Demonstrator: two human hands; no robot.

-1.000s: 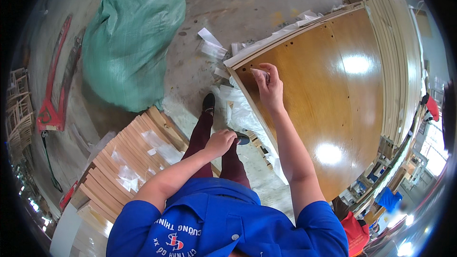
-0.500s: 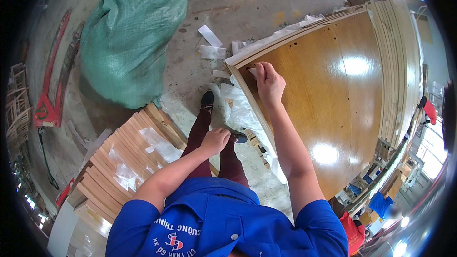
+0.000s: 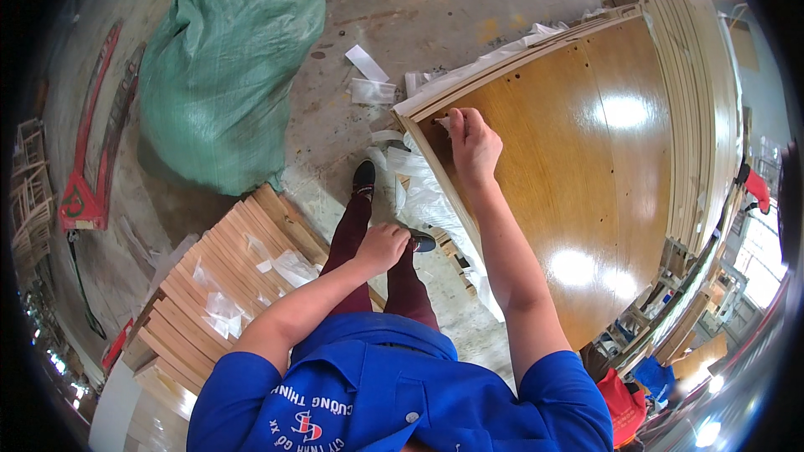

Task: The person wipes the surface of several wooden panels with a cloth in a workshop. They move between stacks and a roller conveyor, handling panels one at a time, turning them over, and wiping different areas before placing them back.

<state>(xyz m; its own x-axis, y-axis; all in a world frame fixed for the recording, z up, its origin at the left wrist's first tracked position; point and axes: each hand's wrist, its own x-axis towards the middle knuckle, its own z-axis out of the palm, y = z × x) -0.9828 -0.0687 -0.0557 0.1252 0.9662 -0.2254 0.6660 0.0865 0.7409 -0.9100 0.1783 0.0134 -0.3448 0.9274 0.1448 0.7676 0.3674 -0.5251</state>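
My right hand [image 3: 477,151] is over the near-left corner of a varnished wooden panel [image 3: 544,159]. Its fingers pinch a small pale scrap [image 3: 444,122], too small to identify, beside a dark hole in the panel. The panel is the top of a stack, glossy brown with several small drilled holes. My left hand [image 3: 383,249] hangs in front of my legs, with its fingers curled in; whether anything is inside them is hidden.
A large green woven sack [image 3: 230,75] stands at the far left, with a red pallet jack [image 3: 84,201] beyond it. Stacked wooden boards [image 3: 209,285] lie left of my legs. Plastic wrap [image 3: 427,192] hangs along the panel stack. A person in red [image 3: 621,406] is at lower right.
My right hand stays at the panel corner, its wrist and fingers barely shifted around the pale scrap. My left hand has moved slightly to the right.
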